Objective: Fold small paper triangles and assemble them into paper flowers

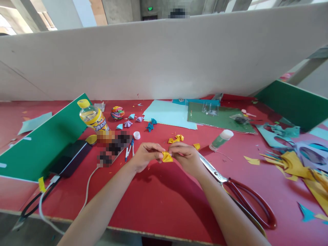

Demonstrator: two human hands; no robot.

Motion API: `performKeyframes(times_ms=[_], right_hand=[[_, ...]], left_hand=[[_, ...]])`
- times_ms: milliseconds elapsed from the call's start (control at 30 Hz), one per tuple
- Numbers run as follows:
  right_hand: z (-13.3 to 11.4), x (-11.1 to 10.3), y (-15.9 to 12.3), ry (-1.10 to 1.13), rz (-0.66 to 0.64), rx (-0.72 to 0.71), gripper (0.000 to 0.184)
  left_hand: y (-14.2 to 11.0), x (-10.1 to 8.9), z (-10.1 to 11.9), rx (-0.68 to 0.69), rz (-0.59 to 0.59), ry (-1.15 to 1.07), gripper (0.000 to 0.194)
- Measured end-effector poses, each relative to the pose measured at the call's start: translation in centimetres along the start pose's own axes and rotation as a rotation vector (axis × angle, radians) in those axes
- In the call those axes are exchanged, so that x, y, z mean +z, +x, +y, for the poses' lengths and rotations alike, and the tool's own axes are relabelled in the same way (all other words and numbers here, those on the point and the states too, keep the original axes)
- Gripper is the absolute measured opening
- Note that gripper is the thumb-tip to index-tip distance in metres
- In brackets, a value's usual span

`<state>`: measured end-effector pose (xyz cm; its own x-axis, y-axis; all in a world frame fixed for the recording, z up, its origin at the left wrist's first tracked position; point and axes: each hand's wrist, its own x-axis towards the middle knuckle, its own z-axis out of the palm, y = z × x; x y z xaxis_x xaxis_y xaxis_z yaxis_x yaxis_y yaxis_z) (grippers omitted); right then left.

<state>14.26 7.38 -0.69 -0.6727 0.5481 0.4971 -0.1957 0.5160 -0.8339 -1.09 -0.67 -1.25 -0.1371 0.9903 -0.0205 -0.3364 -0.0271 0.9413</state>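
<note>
Between my hands is a small folded yellow paper piece [167, 157], raised over the red table. My left hand [146, 157] pinches its left side with thumb and fingertips. On its right side the fingers of my right hand [186, 158] are closed, their tips partly hidden. Just beyond lie more folded yellow paper pieces [176, 138] and a yellow scrap [196, 146]. Large red-handled scissors [217, 176] rest beside my right forearm. A glue stick [220, 140] stands tilted past my right hand, and its round white cap [136, 135] sits on the table to the left.
At left are a drink bottle [93, 118], a black power bank [71, 158] with cables, and a pair of compasses [130, 150]. Folded blue and purple pieces [128, 124] lie behind. Paper scraps [292, 164] cover the right side. A white partition [164, 61] closes the back.
</note>
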Motion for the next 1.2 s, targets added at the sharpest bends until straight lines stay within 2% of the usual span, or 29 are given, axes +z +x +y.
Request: performKeyframes(times_ms=[200, 333, 433, 533, 800, 1033, 1200], right_hand=[[0.81, -0.4, -0.06, -0.018, 0.024, 0.028, 0.019], [1.06, -0.53, 0.06, -0.053, 0.024, 0.06, 0.02], [0.88, -0.56, 0.18, -0.087, 0.007, 0.077, 0.023], [0.6, -0.57, 0.25, -0.103, -0.015, 0.085, 0.024], [0.54, -0.49, 0.22, -0.156, -0.046, 0.086, 0.014], [0.79, -0.56, 0.08, -0.213, -0.071, 0.072, 0.014], [0.99, -0.65, 0.06, -0.202, -0.073, 0.069, 0.016]], left_hand=[[-0.03, 0.28, 0.12, 0.042, 0.103, 0.102, 0.019], [-0.24, 0.36, 0.39, 0.133, 0.103, 0.228, 0.015], [-0.34, 0.39, 0.54, 0.135, 0.092, 0.305, 0.016], [-0.26, 0.49, 0.55, 0.1, 0.087, 0.315, 0.02], [0.02, 0.58, 0.34, 0.128, 0.214, 0.315, 0.023], [0.0, 0.3, 0.14, 0.158, 0.251, 0.41, 0.022], [-0.02, 0.37, 0.14, 0.153, 0.239, 0.4, 0.023]])
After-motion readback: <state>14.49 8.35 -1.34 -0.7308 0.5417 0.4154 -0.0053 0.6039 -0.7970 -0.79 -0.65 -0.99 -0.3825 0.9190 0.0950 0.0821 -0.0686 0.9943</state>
